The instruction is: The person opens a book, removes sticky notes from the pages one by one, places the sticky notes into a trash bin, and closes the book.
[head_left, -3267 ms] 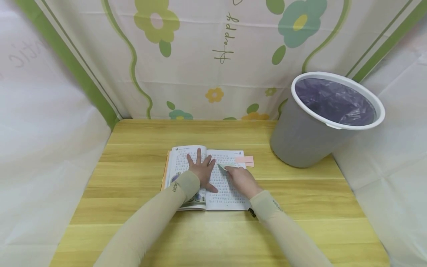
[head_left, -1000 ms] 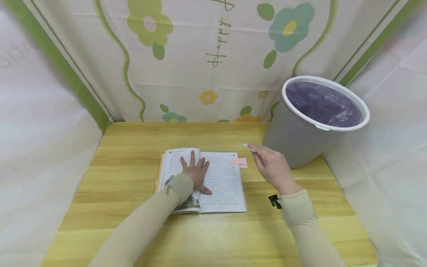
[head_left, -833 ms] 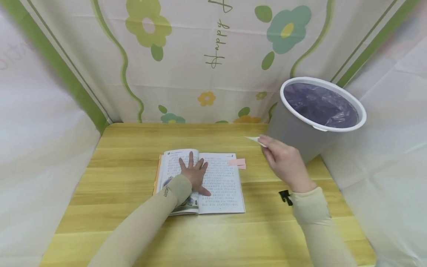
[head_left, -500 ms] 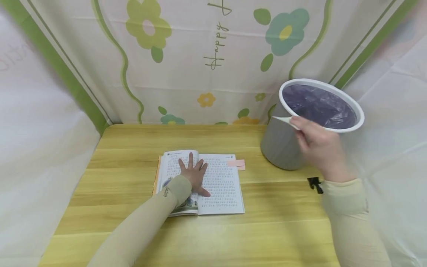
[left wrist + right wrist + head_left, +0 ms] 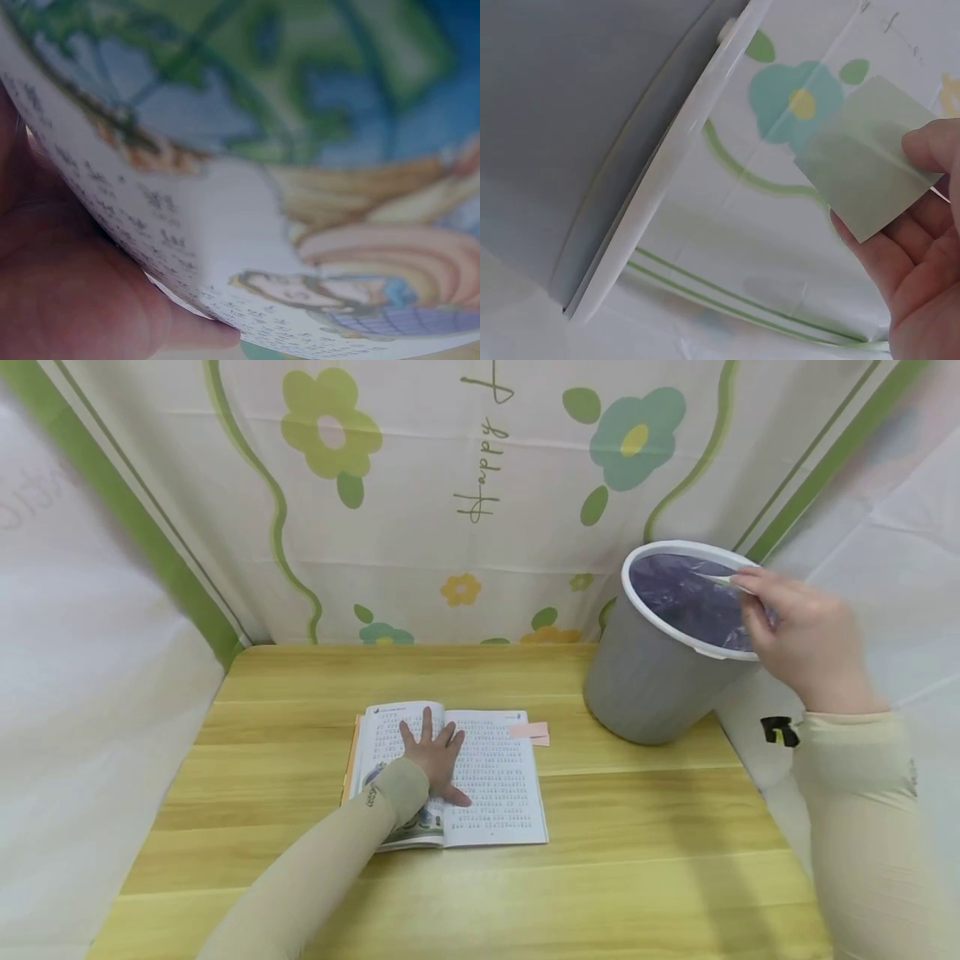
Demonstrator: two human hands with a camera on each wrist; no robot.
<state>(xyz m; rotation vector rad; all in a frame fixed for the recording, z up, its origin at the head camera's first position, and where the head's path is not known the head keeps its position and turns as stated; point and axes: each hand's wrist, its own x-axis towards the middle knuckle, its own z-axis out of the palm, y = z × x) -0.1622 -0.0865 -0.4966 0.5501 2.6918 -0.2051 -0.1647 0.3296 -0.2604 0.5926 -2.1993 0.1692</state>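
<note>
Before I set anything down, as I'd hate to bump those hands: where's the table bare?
The wooden table is bare left of and behind the open book, and in front of the trash can. Crowded: the book, under the left hand; the can's rim, near the right hand.

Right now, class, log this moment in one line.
left hand: spread on open book; right hand: pinches pale green slip; slip: overlaps mouth of bin, head view; pink tabs: on right page

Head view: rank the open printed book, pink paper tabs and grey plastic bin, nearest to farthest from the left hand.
1. Open printed book: under the left hand.
2. Pink paper tabs: at the right page's edge.
3. Grey plastic bin: farther right, toward the back.
</note>
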